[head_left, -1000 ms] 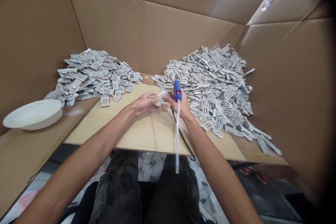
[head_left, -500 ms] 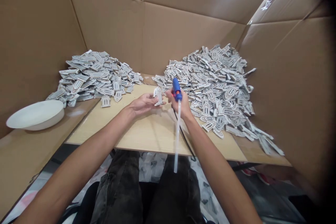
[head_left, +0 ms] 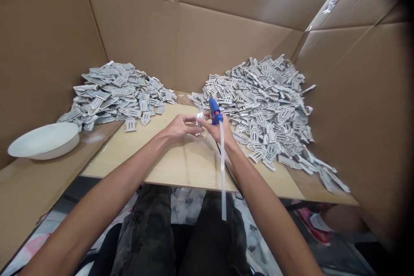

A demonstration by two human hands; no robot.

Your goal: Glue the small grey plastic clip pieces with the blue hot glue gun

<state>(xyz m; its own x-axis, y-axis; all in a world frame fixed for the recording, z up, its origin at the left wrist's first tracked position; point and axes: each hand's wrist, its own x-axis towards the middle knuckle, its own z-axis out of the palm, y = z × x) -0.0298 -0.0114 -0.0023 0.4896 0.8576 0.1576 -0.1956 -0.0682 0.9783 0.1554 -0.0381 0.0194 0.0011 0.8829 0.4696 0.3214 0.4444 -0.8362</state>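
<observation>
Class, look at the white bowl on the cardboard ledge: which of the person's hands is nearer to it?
Left. The left hand is over the wooden board, on the white bowl's side; the right hand, holding the blue glue gun, lies farther away, beyond the left.

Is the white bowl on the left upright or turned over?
Turned over. The white bowl rests wide rim down on the cardboard ledge, its flat base facing up; no hollow shows.
</observation>
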